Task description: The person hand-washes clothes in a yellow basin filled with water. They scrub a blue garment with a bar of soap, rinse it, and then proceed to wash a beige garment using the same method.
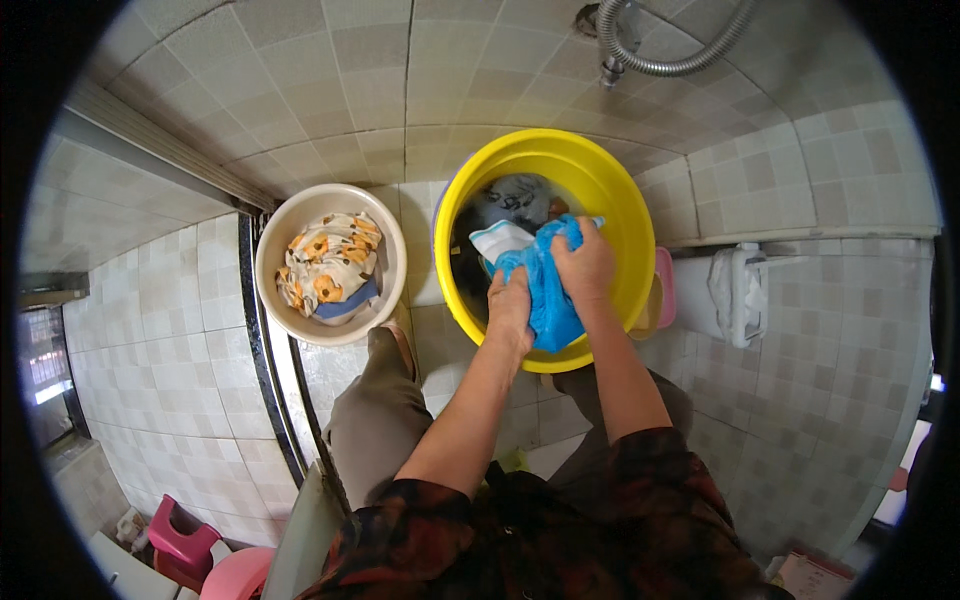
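Observation:
Over a large yellow plastic tub (551, 139), my left hand (511, 304) and my right hand (586, 259) both grip a wet, bunched blue cloth (551, 300). Part of the cloth hangs down between my forearms. A white cloth with a teal edge (501, 238) sticks out beside it, to the left. Dark and grey laundry (514, 199) lies in water in the tub. Left of the tub stands a cream plastic basin (394, 232), holding a white garment with orange flowers (330, 255) and a blue cloth (346, 301).
Behind the tub is a tiled wall with a metal shower hose (675, 67). A pink basin (664, 289) is partly hidden at the tub's right, near a white bin (742, 296). A door track (289, 375) runs left of my leg. A pink stool (180, 536) stands lower left.

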Available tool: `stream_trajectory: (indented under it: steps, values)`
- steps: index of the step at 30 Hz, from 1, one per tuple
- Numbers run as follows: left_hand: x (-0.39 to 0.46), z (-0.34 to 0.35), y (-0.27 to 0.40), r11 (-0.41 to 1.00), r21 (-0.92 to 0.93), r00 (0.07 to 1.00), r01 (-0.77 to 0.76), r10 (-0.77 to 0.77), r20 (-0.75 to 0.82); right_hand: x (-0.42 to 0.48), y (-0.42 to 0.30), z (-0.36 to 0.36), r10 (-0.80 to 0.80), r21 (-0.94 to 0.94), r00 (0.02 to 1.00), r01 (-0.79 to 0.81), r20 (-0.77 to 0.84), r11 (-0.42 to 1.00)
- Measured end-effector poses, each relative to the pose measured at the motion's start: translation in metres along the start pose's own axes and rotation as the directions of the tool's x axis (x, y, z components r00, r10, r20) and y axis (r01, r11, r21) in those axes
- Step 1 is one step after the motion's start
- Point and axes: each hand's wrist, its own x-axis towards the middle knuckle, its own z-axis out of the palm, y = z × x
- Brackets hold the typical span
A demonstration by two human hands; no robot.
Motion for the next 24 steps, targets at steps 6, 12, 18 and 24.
stream_trajectory:
  steps: [6, 12, 18, 24]
  values:
    - [0.013, -0.005, 0.014, 0.979, -0.204, 1.0, -0.019, 0.021, 0.009, -0.048, -0.001, -0.024, -0.029, 0.351, 0.921, -0.118, 0.388, 0.929]
    - [0.048, -0.051, 0.015, 0.978, 0.001, 0.978, -0.21, 0.21, -0.007, -0.122, -0.083, -0.073, -0.326, 0.501, 0.924, 0.19, 0.199, 0.844]
    - [-0.02, 0.017, 0.022, 0.997, 0.068, 0.999, 0.046, -0.045, -0.01, -0.022, 0.013, 0.002, -0.045, -0.006, 0.999, 0.045, 0.015, 0.999]
    - [0.017, -0.009, 0.009, 0.849, 0.476, 0.961, -0.229, 0.275, -0.027, 0.01, 0.054, -0.008, -0.197, 0.101, 0.98, 0.192, 0.035, 0.976]
